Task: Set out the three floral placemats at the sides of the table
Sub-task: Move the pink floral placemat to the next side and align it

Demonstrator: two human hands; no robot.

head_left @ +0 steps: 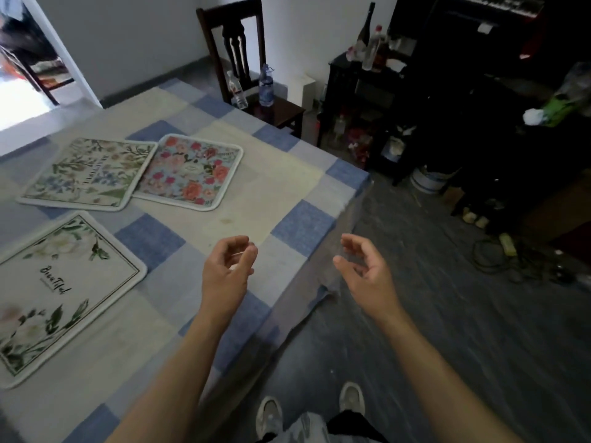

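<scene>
On the checked tabletop [281,174] lay a white-flower placemat [54,292] nearest the person, and farther off a leafy placemat [89,172] overlapping a rose placemat [192,172]. The left hand [228,266] above the tabletop and the right hand [364,266] beyond its edge hung loosely curled, holding nothing.

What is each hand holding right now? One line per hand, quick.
Left hand: open, fingers loosely curled, holding nothing.
Right hand: open, fingers loosely curled, holding nothing.
</scene>
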